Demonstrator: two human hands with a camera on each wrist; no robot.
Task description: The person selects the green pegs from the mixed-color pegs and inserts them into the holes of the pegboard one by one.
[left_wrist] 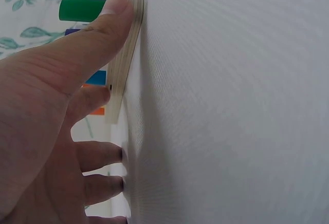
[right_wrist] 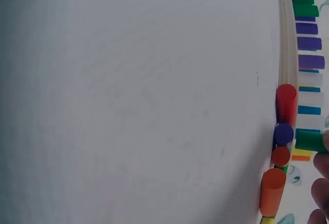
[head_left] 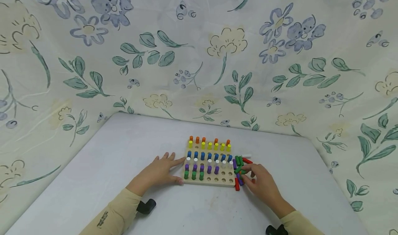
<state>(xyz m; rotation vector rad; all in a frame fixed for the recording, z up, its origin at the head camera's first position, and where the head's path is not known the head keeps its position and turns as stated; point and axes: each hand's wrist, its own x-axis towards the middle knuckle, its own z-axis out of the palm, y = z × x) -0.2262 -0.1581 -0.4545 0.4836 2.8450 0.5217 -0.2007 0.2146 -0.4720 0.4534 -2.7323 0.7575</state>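
A wooden pegboard (head_left: 220, 184) lies on the table with rows of orange, yellow, blue, white, purple and green pegs standing in it. Three green pegs (head_left: 194, 175) fill the left part of the front row, with bare holes to their right. My left hand (head_left: 158, 171) lies spread at the board's left side; in the left wrist view its thumb (left_wrist: 117, 8) presses on the board's edge. Between thumb and fingers, my right hand (head_left: 264, 185) pinches a green peg (right_wrist: 310, 141) by the board's right edge, just above the loose pegs.
Loose pegs crowd the board's right side, among them a red peg (head_left: 237, 184), a white peg (head_left: 246, 156) and green pegs (head_left: 239, 160). In the right wrist view an orange peg (right_wrist: 272, 193) lies there too. A flowered curtain (head_left: 199, 55) rises behind the white table (head_left: 205, 210).
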